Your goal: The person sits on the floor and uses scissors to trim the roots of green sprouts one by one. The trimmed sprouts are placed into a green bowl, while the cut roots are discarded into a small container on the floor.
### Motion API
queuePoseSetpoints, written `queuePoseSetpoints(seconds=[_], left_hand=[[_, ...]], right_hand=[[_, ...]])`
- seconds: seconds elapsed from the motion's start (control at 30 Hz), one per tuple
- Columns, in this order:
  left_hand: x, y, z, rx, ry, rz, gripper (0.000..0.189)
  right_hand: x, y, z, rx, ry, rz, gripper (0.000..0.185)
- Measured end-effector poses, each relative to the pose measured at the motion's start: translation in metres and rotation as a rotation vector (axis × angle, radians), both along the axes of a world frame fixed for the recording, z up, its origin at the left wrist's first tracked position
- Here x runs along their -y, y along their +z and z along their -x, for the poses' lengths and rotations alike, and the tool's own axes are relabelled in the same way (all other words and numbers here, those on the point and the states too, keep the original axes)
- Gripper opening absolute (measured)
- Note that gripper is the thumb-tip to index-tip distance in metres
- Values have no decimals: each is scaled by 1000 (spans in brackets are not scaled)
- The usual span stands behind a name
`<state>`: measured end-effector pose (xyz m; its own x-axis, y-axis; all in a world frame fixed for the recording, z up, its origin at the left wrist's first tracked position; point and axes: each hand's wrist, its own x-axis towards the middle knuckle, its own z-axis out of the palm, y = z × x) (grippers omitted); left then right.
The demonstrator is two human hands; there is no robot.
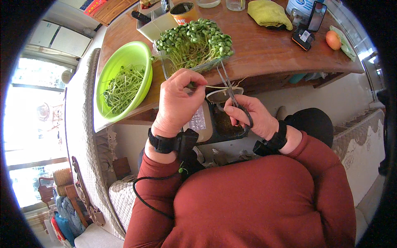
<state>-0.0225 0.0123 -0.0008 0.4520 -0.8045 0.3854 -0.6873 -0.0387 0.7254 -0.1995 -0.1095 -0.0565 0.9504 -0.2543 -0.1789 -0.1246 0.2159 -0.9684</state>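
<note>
Between thumb and fingers, my left hand (pixel 183 97) pinches a sprout (pixel 216 87), its pale stem pointing right and thin roots at the far end. My right hand (pixel 252 115) grips black-handled scissors (pixel 229 85), whose blades cross the stem near the roots. Just beyond my hands, a clear plastic tray (pixel 165 68) at the table's edge holds a dense stand of green sprouts (pixel 198 40), with a thinned, matted patch in the middle. To the left, a lime-green bowl (pixel 148 66) contains loose cut sprouts (pixel 124 88). Part of the held sprout is hidden by my fingers.
Below my hands stands a waste bin (pixel 225 119) with dark scraps inside and a pale container (pixel 214 96) at its rim. On the wooden table (pixel 263 46) are an organizer box (pixel 155 26), a tin (pixel 182 13), a yellow cloth (pixel 269 14), a propped phone (pixel 317 16) and an orange-coloured fruit (pixel 333 40).
</note>
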Motion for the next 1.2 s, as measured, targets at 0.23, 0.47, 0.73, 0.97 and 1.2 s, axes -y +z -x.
queuePoseSetpoints(seconds=[0.23,0.47,0.73,0.97,1.2], left_hand=[[-4,-2,-7,-72,-6,-18,12],[-17,9,-23,-427,74,150,12],[-47,18,-81,-328,530,533,13],[-70,13,-120,13,861,254,32],[-30,1,-105,581,548,35,27]], right_hand=[[-5,-6,1,33,9,31,26],[-9,4,8,52,60,-101,20],[-9,11,7,21,35,-112,17],[-9,7,5,32,43,-122,18],[-13,3,2,57,27,-104,18]])
